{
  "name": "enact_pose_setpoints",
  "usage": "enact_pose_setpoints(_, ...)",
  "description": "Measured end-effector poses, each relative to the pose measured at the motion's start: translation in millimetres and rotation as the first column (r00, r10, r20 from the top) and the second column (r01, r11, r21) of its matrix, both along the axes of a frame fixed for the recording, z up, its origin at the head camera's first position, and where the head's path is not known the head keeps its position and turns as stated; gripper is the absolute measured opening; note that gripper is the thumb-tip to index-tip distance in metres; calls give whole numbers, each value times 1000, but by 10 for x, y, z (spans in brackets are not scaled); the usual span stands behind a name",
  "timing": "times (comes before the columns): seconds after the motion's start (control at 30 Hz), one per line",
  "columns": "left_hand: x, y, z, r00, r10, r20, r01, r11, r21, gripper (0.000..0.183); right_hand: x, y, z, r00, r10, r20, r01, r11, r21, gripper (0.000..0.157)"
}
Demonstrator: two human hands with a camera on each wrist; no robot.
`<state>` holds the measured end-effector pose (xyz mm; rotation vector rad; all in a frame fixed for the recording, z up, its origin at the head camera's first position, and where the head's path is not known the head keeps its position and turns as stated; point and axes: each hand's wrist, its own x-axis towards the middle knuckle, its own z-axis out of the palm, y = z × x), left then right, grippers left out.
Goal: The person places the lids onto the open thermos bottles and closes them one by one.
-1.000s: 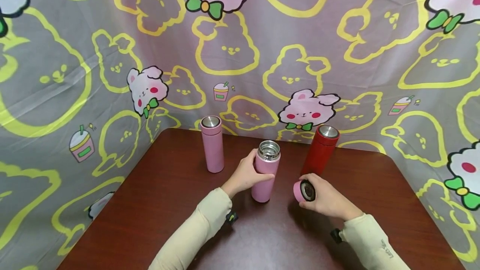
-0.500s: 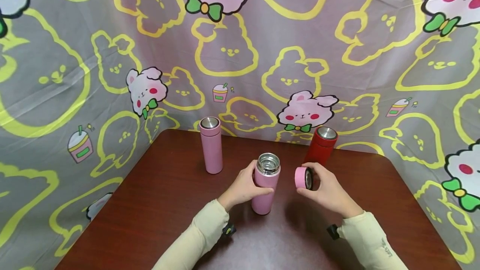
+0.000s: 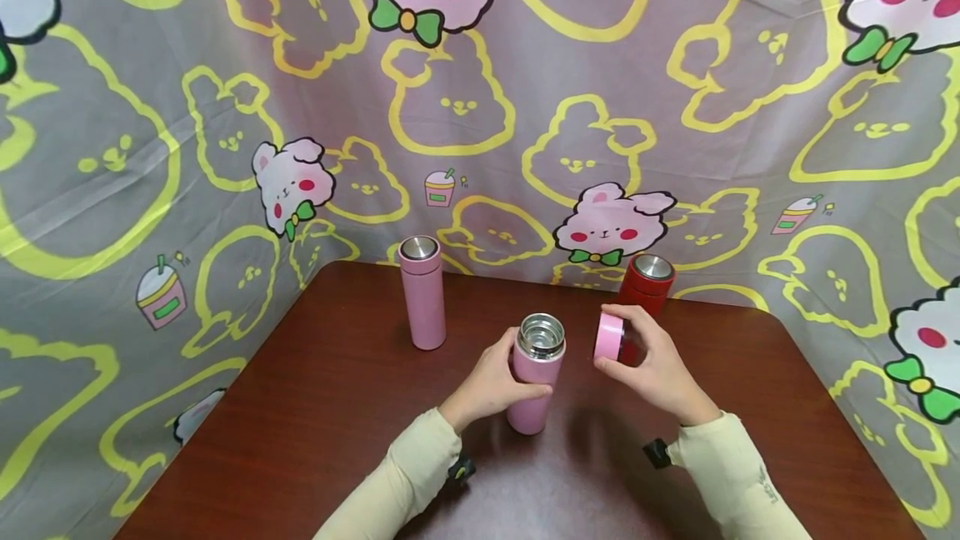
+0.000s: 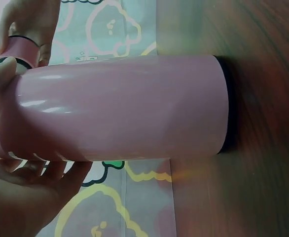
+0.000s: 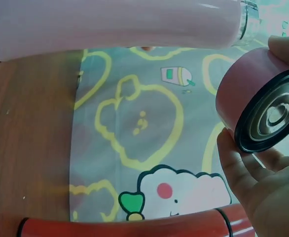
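My left hand point(image 3: 491, 382) grips the pink thermos bottle point(image 3: 534, 369) around its upper body, thumb across the near side. The bottle is uncapped, its steel mouth facing up. I cannot tell whether its base touches the table. To its right, my right hand point(image 3: 656, 365) pinches the pink lid point(image 3: 609, 337) between thumb and fingers, apart from the bottle. The lid is tipped on its side. Its black-rimmed metal underside shows in the right wrist view, where the lid point(image 5: 255, 94) is near the bottle's steel neck point(image 5: 250, 22).
A capped pink bottle point(image 3: 424, 298) stands at the back left of the brown table point(image 3: 322, 373). Behind my right hand stands a red bottle point(image 3: 647, 282) with a steel-topped cap, partly hidden. A cartoon-print cloth point(image 3: 480, 173) hangs along the table's back and sides.
My left hand has brought the open bottle nearer to me. My right hand has shifted the lid farther from me and turned it, so its underside no longer faces the head camera.
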<state>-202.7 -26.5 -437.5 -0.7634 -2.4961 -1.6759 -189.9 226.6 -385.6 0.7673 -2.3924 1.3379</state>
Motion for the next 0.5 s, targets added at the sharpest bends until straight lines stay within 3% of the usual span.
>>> enact_pose_setpoints(0.13,67,-2,64,1000,0,23,0,1000,0,76,73,-87,142,996,45,-71,-47,999,-21,68)
enact_pose_setpoints(0.27,155,-40,183,998,-53,42,52,998,30,76,82,-114,167,998,39,-58,-40,999,-31,64)
enact_pose_setpoints(0.4,68,-94,81,989,-134,53,131,990,54,81,18,-79,72,1000,-1,7,1,999,-32,63)
enact_pose_setpoints(0.5,-29,-139,-26,980,-191,59,187,980,65,83,-1,-72,48,999,-31,9,31,999,-22,62)
